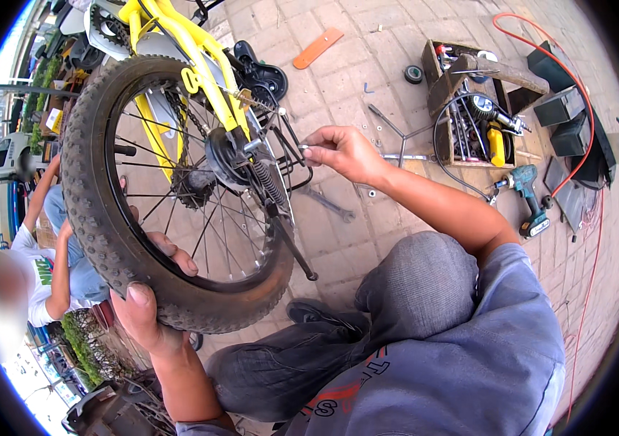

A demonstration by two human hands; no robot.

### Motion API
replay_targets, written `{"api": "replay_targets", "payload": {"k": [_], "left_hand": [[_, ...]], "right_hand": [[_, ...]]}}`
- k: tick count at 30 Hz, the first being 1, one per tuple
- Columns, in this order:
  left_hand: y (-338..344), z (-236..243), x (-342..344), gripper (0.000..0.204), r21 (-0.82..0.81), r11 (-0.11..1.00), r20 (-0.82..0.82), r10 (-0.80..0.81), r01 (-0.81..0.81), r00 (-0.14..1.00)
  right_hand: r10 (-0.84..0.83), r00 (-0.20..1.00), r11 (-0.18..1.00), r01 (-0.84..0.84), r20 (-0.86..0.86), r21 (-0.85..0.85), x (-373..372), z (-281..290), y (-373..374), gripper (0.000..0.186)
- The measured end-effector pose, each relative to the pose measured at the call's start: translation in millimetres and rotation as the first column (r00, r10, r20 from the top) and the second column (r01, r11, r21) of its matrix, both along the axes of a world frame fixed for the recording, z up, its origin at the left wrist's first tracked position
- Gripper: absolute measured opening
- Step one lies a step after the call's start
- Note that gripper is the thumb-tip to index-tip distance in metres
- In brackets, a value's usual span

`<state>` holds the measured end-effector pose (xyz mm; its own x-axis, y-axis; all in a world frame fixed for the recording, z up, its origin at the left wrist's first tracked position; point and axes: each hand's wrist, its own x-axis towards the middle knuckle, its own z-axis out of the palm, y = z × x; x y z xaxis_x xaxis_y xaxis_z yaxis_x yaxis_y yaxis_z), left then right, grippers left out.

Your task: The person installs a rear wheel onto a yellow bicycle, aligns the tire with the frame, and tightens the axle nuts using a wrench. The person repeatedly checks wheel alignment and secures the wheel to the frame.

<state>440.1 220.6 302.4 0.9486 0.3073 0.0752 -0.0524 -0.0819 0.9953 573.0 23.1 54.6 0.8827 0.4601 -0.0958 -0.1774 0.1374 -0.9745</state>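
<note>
Near left, my left hand (146, 320) grips the tyre (91, 196); wheel (195, 186) sits in the yellow frame (229, 110). Right hand (346, 152), just right of the silver bolt (253, 145), pinches a small bit (304, 147), probably a nut. I'd hold the wheel steady, keep the bit square.

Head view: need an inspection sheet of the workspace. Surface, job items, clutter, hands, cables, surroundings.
Surface: pale brick paving.
Job items: yellow tubular bicycle frame; black knobby rubber tyre on a spoked wheel.
Clutter: silver open-ended metal wrench, three-armed metal wrench, flat orange strip, small loose nuts; wooden toolbox full of tools; teal-and-black cordless drill beside it.
Hands: left hand grips the tyre; right hand pinches a small pale piece, type unclear.
Cables: red-orange line, hose or cable unclear, curving past dark boxes; thin black hose by the toolbox.
Surroundings: person in a white shirt at left, green hedge, vehicles.
</note>
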Motion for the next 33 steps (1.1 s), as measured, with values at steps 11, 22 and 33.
{"api": "replay_targets", "payload": {"k": [11,22,33], "left_hand": [[7.1,-1.0,-6.0,0.058,-0.091,0.995,-0.006,-0.051,0.05,0.999],[7.5,-6.0,-16.6,0.057,-0.135,0.989,-0.048,-0.061,0.054,0.997],[17.0,-8.5,-15.7,0.05,-0.085,0.984,-0.044,-0.163,0.159,0.986]], "right_hand": [[0.041,0.949,0.925,0.082,-0.313,0.371,-4.2,84.6,29.3,0.011],[-0.066,0.902,0.951,0.187,-0.426,0.248,-12.6,120.1,31.2,0.012],[-0.033,0.998,0.999,0.032,-0.054,-0.034,0.0,118.1,27.9,0.026]]}}
